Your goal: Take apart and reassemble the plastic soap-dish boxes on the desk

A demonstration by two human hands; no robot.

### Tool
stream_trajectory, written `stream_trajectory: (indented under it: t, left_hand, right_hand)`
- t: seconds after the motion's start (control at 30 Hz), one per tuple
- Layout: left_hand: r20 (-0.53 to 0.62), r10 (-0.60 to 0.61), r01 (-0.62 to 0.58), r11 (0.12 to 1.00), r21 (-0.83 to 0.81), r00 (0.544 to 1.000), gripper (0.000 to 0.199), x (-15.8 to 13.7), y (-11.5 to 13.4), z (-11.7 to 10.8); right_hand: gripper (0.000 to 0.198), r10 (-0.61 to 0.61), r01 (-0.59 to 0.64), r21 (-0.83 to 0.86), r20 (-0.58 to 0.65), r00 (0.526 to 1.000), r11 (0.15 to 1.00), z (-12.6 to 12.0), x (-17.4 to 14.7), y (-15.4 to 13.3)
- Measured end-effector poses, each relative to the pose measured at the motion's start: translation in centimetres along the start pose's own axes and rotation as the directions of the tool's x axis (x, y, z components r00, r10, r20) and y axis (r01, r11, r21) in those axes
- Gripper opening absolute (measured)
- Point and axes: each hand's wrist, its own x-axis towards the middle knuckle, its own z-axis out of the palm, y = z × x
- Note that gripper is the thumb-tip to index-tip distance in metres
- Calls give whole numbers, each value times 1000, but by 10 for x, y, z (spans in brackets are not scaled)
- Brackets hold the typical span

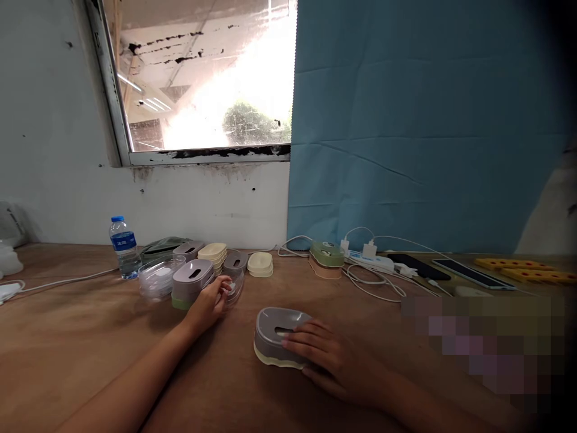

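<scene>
My right hand (331, 355) lies over the right end of a grey plastic box (273, 328) with a slot in its top and a wavy cream base. Its fingers rest on the top and the thumb is low at the side. Farther left, my left hand (211, 304) has curled fingers closed at the edge of a clear plastic oval piece (235, 290). Just beside that hand stands a mauve slotted box (192, 276) with a green base. Another clear plastic piece (157, 279) lies left of it.
Behind are stacked cream pieces (214, 254), cream lids (260, 263), another grey slotted piece (235, 261) and a water bottle (123, 246). A green box (327, 254), power strip (372, 260), cables, phones (473, 272) and yellow parts (518, 264) line the wall rightwards.
</scene>
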Motion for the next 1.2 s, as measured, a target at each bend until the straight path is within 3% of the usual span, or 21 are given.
stream_trajectory:
  t: [0.2, 0.33, 0.4, 0.5, 0.63, 0.7, 0.77, 0.83, 0.9, 0.93, 1.0, 1.03, 1.13, 1.2]
  left_hand:
    - [-196, -138, 100, 977, -190, 971, 15, 1, 15, -3]
    - [-271, -241, 62, 842, -536, 932, 23, 4, 31, -8]
    - [-240, -312, 61, 714, -697, 919, 26, 5, 41, -8]
    - [-106, -346, 99, 525, -845, 932, 25, 2, 53, -4]
    - [104, -286, 197, 319, -927, 953, 24, -6, 62, 8]
    - [151, -277, 230, 277, -933, 949, 23, -11, 65, 12]
    - [123, -278, 214, 326, -921, 953, 19, -14, 67, 15]
    - [-15, -238, 107, 495, -862, 971, 12, -18, 68, 15]
    - [-191, -10, -126, 722, -681, 982, 6, -23, 67, 14]
    - [-236, 166, -272, 792, -547, 958, 6, -25, 66, 14]
    - [-207, 475, -518, 797, -312, 855, 16, -30, 66, 14]
    - [-160, 558, -580, 776, -248, 814, 20, -32, 66, 14]
    - [-42, 613, -604, 763, -230, 789, 23, -36, 71, 16]
    - [28, 625, -597, 757, -265, 780, 22, -37, 75, 16]
  right_hand:
    - [43, 21, -20, 46, -25, 999, 999, 5, 4, -10]
    - [51, 54, -52, 19, -140, 989, 998, 7, 0, -6]
    - [54, 105, -107, 7, -274, 956, 994, 10, -2, -4]
    - [56, 187, -200, 13, -422, 887, 980, 14, -4, -4]
    - [57, 266, -284, 33, -472, 840, 958, 17, -3, -6]
    - [57, 284, -300, 48, -492, 823, 953, 18, -2, -6]
    - [55, 320, -323, 92, -530, 785, 942, 17, -2, -5]
    - [48, 344, -306, 163, -550, 761, 938, 15, -3, -4]
    - [38, 349, -242, 270, -488, 800, 932, 11, -3, -5]
    - [34, 358, -217, 343, -428, 830, 914, 10, -3, -6]
    - [34, 401, -205, 523, -294, 868, 827, 7, 0, -9]
    - [41, 425, -200, 623, -235, 874, 756, 7, 4, -12]
    - [65, 425, -113, 861, -128, 896, 496, 7, 22, -20]
    - [72, 434, -68, 924, -110, 894, 376, 8, 38, -23]
